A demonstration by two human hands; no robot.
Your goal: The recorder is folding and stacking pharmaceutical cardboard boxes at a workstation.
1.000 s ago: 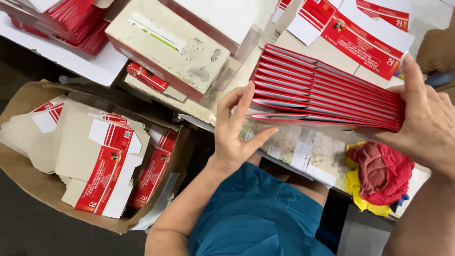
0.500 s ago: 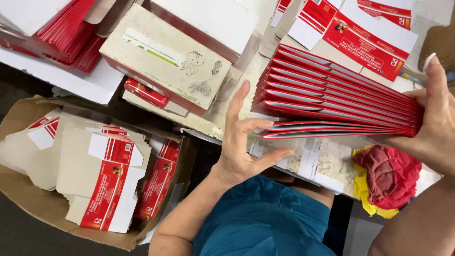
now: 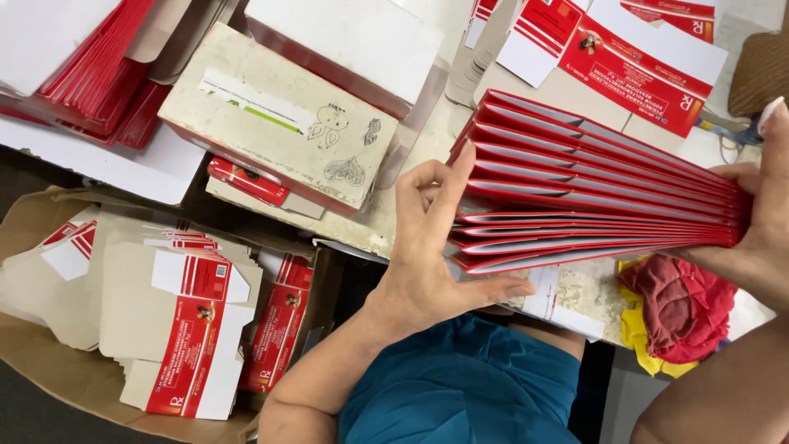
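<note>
A fanned stack of flat red-and-white folded cartons (image 3: pixel 592 193) is held edge-on over the table. My right hand (image 3: pixel 760 205) grips the stack's right end, where the cartons are pinched together. My left hand (image 3: pixel 431 247) is at the fanned left end, fingers spread along the edges and thumb under the lowest carton. My forearms and a teal garment (image 3: pixel 468 386) fill the bottom of the view.
A brown cardboard box (image 3: pixel 49 370) at lower left holds unfolded carton blanks (image 3: pixel 189 337). A worn flat box (image 3: pixel 279 123) and more red stacks (image 3: pixel 90 74) lie at the back. Printed blanks (image 3: pixel 641 66) are at top right, a red and yellow cloth (image 3: pixel 678 308) at right.
The view has shifted slightly. My left hand moved from below the stack up against its fanned left edges, with the thumb sliding under the bottom carton. My right hand keeps its hold.
</note>
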